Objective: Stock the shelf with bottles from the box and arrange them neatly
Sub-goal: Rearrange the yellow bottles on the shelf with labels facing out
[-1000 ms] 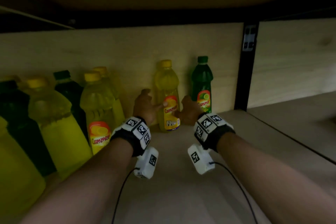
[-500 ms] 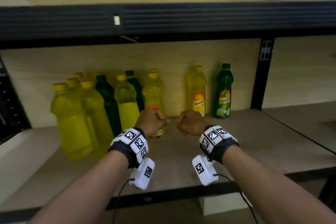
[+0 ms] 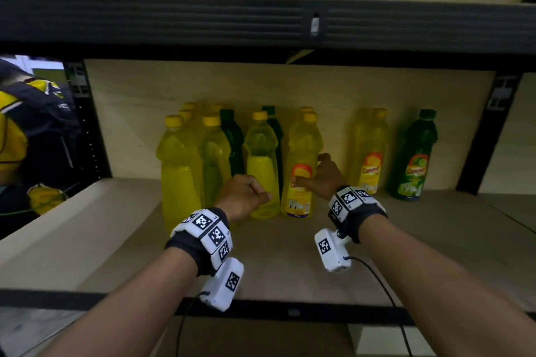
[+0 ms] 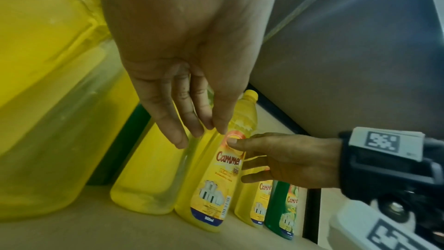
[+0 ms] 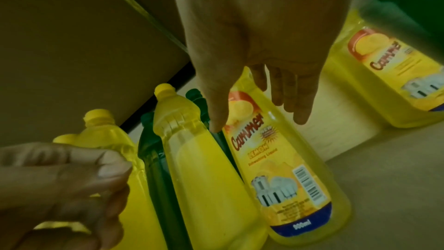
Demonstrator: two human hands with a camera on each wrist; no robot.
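Several yellow and green bottles stand clustered at the back of the wooden shelf point(image 3: 435, 240). My right hand point(image 3: 311, 177) grips a labelled yellow bottle point(image 3: 300, 182) at the cluster's right end, thumb on the label's front and fingers round its right side; the right wrist view shows this hand point(image 5: 254, 115) astride that bottle point(image 5: 283, 168). My left hand point(image 3: 255, 197) hovers with relaxed fingers in front of a plain yellow bottle point(image 3: 261, 171) and holds nothing. Its fingers point(image 4: 177, 136) hang down just short of the bottles.
Another labelled yellow bottle point(image 3: 369, 159) and a green bottle point(image 3: 414, 162) stand apart to the right. A black beam point(image 3: 261, 23) runs overhead and a black upright point(image 3: 487, 136) bounds the bay. A person in a dark and yellow jacket point(image 3: 29, 124) stands at left.
The view has drawn back from the shelf and shifted left. My right hand has uncurled from a fist and taken hold of the labelled yellow bottle. The left hand stays empty.
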